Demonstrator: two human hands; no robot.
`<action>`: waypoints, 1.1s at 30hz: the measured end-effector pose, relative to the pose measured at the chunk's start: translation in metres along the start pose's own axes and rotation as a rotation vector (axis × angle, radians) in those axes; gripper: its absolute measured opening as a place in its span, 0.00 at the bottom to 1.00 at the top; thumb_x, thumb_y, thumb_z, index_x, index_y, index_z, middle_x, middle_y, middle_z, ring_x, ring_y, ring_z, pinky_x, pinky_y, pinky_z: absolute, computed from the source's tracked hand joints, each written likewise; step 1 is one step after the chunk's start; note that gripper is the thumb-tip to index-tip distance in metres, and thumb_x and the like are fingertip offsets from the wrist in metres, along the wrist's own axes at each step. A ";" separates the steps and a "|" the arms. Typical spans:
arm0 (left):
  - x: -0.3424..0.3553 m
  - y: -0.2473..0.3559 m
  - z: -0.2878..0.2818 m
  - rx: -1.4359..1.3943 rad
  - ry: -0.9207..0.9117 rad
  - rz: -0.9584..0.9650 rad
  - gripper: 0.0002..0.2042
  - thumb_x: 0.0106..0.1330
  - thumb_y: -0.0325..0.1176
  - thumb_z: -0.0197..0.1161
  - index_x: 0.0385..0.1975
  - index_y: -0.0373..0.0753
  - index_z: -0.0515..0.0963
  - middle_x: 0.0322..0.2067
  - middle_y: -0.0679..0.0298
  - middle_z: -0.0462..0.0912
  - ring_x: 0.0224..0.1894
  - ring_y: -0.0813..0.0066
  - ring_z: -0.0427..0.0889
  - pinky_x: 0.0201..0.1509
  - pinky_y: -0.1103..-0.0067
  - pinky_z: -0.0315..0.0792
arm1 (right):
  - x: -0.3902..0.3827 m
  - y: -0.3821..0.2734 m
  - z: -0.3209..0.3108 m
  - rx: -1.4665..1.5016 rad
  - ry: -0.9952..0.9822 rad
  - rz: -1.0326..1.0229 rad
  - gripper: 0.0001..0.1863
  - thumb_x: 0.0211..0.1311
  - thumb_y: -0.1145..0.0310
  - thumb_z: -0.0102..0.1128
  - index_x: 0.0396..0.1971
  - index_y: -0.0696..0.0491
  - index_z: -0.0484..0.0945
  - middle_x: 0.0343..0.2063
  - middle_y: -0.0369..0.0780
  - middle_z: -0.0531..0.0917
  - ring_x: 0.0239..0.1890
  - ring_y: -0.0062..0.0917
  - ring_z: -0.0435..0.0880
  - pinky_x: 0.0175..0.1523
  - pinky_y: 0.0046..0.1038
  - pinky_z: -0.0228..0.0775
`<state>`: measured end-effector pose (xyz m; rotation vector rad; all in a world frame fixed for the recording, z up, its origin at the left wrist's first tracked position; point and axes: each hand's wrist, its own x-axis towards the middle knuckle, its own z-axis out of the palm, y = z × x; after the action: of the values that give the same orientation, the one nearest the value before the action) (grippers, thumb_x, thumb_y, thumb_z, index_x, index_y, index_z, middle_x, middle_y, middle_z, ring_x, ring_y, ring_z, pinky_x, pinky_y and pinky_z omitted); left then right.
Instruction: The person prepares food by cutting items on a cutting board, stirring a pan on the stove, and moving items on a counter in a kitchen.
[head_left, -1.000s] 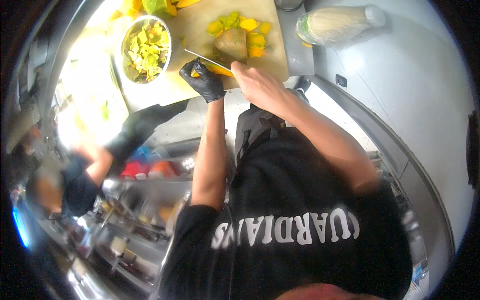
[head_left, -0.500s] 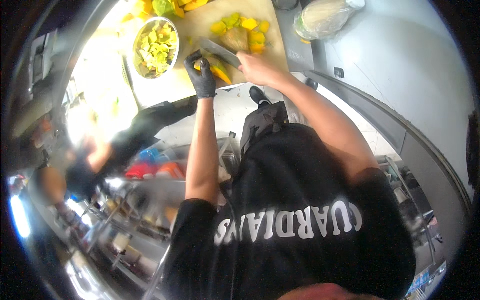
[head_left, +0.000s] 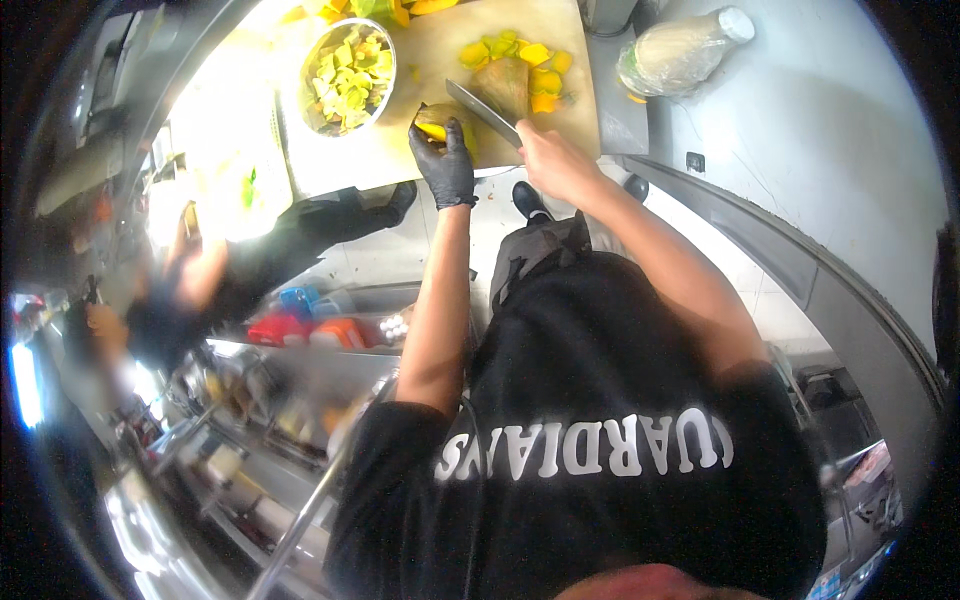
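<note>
In a black glove, my left hand (head_left: pixel 446 172) grips a pumpkin wedge (head_left: pixel 432 131) at the near edge of a pale cutting board (head_left: pixel 430 60). Some yellow-orange flesh shows between the gloved fingers, and part of the wedge is hidden. My bare right hand (head_left: pixel 560 162) is closed round the handle of a knife (head_left: pixel 484 112), its blade angled to the far left, just beside the wedge. Beyond the blade sits a larger pumpkin chunk (head_left: pixel 502 84), rind up, with several small yellow and orange pieces (head_left: pixel 538 54) around it.
A metal bowl (head_left: pixel 394 72) of yellow-green chopped pieces stands left on the board. More pumpkin (head_left: pixel 432 6) lies at the far edge. To the right is a plastic-wrapped pale bundle (head_left: pixel 680 52). Another person (head_left: pixel 270 255) works at the left, blurred.
The pumpkin wedge has turned in my left hand: its long orange side faced right before, and rind now shows there. My view has shifted, moving the board rightward in the picture.
</note>
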<state>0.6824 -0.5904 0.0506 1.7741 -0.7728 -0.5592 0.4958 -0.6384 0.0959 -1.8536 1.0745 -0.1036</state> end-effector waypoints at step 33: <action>0.020 0.001 0.005 0.238 -0.028 0.473 0.26 0.76 0.49 0.54 0.57 0.28 0.68 0.49 0.45 0.75 0.55 0.52 0.74 0.63 0.64 0.66 | -0.015 -0.025 0.000 0.093 0.157 -0.069 0.09 0.66 0.76 0.48 0.44 0.62 0.67 0.26 0.58 0.82 0.32 0.55 0.84 0.35 0.52 0.75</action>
<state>0.6926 -0.6088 0.0494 1.7143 -1.2744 -0.1798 0.5028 -0.6237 0.1204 -1.8221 1.0935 -0.3383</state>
